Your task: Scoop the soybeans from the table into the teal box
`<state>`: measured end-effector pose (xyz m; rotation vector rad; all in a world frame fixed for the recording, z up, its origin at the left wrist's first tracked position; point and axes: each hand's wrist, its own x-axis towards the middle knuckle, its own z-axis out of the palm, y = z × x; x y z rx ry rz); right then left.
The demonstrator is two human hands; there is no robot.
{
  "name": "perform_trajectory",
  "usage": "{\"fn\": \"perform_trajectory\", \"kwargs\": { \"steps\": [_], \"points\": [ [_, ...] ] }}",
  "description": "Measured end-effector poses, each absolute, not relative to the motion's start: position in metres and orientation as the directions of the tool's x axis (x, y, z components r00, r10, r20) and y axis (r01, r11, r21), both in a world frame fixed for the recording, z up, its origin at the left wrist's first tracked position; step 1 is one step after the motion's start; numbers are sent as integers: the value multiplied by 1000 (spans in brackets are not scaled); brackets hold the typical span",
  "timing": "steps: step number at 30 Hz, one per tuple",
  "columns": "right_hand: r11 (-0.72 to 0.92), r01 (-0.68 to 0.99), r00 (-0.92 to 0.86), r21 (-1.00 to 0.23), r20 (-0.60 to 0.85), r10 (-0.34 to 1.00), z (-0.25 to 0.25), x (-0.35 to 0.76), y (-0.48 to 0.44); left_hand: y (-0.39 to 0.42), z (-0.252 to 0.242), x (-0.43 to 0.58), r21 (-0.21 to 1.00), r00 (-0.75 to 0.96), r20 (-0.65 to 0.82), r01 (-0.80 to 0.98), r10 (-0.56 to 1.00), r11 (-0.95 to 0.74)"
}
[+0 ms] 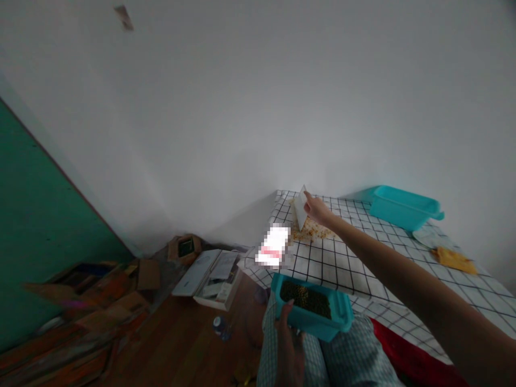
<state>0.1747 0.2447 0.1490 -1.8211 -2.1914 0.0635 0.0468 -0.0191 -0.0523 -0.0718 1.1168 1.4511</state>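
Note:
My left hand (pixel 285 322) grips the near side of a turquoise plastic tub (pixel 318 322), its thumb over the rim. The tub sits above my lap at the table's front edge. Dark green grains (pixel 318 302) with some yellow ones lie inside it. At the end of my outstretched arm, my right hand (pixel 317 208) is closed on a thin white card (pixel 300 208), which stands on edge on the table. Around the card's lower edge, small yellow-brown grains (pixel 312 231) are scattered over the checked cloth (pixel 350 258).
A pixelated bright screen (pixel 274 246) lies at the table's left edge. Another turquoise tub (pixel 405 207) stands at the back right, near a yellow packet (pixel 455 260). On the floor to the left are an opened white box (pixel 215 285), a bottle (pixel 220 325) and cardboard boxes (pixel 108 301).

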Motion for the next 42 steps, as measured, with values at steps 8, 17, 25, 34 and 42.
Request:
{"fn": "perform_trajectory", "kwargs": {
  "steps": [8, 17, 25, 34, 42],
  "points": [
    [146, 933, -61, -330, 253, 965, 152, 208, 238, -9, -72, 52, 514, -225, -683, -824, 695, 238],
    [116, 862, 45, -494, 302, 952, 150, 251, 234, -10, -66, 52, 518, -222, -677, -821, 702, 241],
    [204, 772, 78, -602, 408, 909, 143, 287, 214, -8, -65, 55, 462, -185, -686, -858, 704, 225],
    [316, 872, -103, -374, 490, 866, 105, 352, 111, -12, -72, 48, 430, -102, -632, -871, 768, 238],
    [433, 891, -304, -132, 535, 788, 54, 383, 25, -16, -78, 48, 442, -97, -599, -868, 795, 227]
  ]
}}
